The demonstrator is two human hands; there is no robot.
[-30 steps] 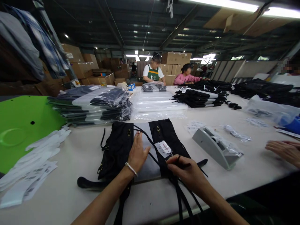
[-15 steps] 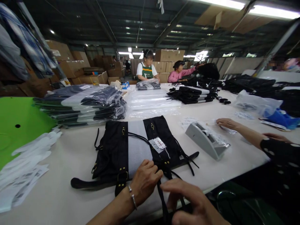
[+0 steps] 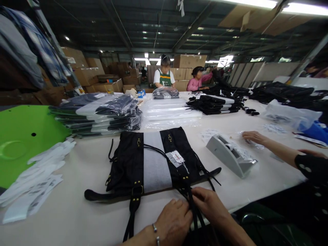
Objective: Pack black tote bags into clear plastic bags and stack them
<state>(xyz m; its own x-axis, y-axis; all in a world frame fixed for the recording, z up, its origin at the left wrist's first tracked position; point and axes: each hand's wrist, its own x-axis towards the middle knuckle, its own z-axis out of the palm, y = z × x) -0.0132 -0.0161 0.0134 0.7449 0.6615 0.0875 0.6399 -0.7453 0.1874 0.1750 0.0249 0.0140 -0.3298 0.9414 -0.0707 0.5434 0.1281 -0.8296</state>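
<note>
A black bag (image 3: 128, 160) with a grey centre panel (image 3: 156, 164) and brass-coloured buckles lies flat on the table in front of me. A white paper tag (image 3: 177, 156) rests on its right half. Black straps (image 3: 194, 205) hang from the bag's near edge toward me. My left hand (image 3: 174, 220), with a bracelet on the wrist, is closed at these straps from the left. From the right, my right hand (image 3: 210, 205) pinches the same straps, its fingertips partly hidden behind them. Another strap (image 3: 132, 218) dangles to the left of my left hand.
A grey tape dispenser (image 3: 228, 155) stands right of the bag, near a co-worker's hand (image 3: 255, 137). Plastic-wrapped bags (image 3: 102, 116) are stacked back left, with white paper strips (image 3: 43, 174) in front. Clear plastic sleeves (image 3: 169, 112) and more black bags (image 3: 217, 104) lie beyond.
My left hand has moved down and right, off the bag's near edge to the straps. My right hand has moved up and closed on the straps. The view has shifted slightly.
</note>
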